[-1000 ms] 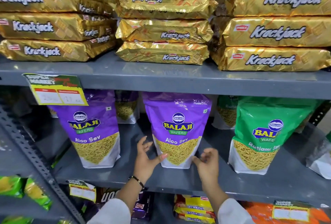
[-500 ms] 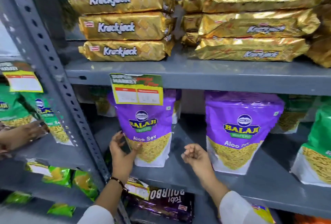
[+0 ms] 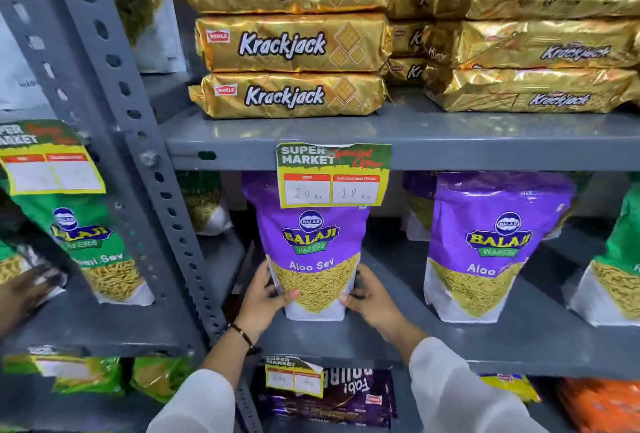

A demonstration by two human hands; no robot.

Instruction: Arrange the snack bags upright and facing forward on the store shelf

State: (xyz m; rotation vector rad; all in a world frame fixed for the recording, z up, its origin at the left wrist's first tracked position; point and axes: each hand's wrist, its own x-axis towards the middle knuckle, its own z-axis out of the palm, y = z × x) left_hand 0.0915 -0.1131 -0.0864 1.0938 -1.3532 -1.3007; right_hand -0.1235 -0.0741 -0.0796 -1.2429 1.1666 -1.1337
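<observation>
While both hands are gripping its lower half, the purple Balaji Aloo Sev bag point(image 3: 313, 252) is standing upright and facing forward at the front of the grey middle shelf point(image 3: 519, 339). The left hand point(image 3: 265, 297) is clasping the bag's left edge with the thumb lying across the front; the right hand point(image 3: 369, 297) is clasping the right edge likewise. A black bracelet point(image 3: 242, 334) is sitting on the left wrist. A Super Market price tag point(image 3: 333, 174) is hanging from the shelf above, covering the bag's top. A second Aloo Sev bag point(image 3: 491, 245) is standing upright well apart to the right. Gold Krackjack packs point(image 3: 287, 43) are lying stacked on the upper shelf.
</observation>
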